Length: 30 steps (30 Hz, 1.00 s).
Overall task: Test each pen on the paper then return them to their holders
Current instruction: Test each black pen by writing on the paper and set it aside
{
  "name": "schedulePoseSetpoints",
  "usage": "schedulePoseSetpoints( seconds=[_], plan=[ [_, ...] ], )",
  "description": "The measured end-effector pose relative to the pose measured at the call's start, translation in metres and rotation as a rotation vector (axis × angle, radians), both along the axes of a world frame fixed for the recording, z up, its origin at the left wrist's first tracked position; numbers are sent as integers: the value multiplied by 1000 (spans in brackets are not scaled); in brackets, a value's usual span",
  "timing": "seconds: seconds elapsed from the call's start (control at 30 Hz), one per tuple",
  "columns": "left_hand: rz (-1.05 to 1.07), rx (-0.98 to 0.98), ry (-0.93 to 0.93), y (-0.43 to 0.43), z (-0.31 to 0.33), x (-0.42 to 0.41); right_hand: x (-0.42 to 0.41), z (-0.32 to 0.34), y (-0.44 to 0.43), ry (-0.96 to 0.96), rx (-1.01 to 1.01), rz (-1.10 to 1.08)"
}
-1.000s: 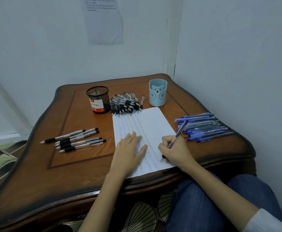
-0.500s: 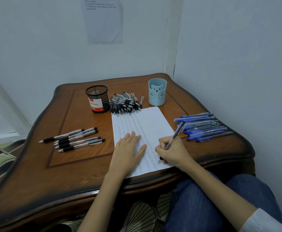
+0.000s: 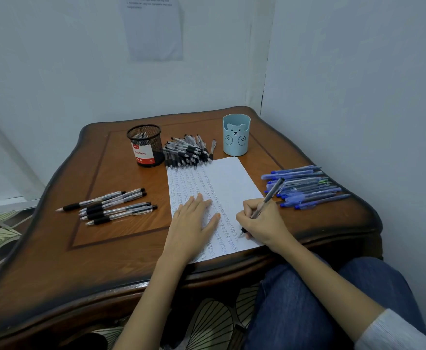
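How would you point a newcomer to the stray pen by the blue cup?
On the wooden table, find the blue bear-faced cup at the back. Just left of it lies one pen, singly, between the cup and the heap of black-grip pens.

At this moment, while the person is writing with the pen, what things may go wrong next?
The blue pens lie loose near the table edge, close to the right hand; a careless move might sweep some off.
The paper reaches the table's near edge; if the left hand lifts, it may slide.
The black pen pile and the left pen row look alike; tested ones might get mixed.
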<state>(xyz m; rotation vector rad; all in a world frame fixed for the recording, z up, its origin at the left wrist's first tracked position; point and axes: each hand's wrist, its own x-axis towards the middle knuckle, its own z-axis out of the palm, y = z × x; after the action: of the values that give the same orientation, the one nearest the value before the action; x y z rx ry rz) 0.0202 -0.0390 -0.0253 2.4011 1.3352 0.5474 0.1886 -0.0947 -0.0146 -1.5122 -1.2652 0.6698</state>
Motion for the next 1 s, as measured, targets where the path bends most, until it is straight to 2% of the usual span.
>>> schedulePoseSetpoints(
  seconds=[0.8,0.87,1.0],
  plan=[
    [3,-7,4,-1,1,0,-2,-2,1,-9,24,1],
    [1,-8,0,-1,1,0,-1,0,0,54,7,-5],
    [0,0,-9,-1,0,0,2,6,0,351,-11,67]
  ],
)
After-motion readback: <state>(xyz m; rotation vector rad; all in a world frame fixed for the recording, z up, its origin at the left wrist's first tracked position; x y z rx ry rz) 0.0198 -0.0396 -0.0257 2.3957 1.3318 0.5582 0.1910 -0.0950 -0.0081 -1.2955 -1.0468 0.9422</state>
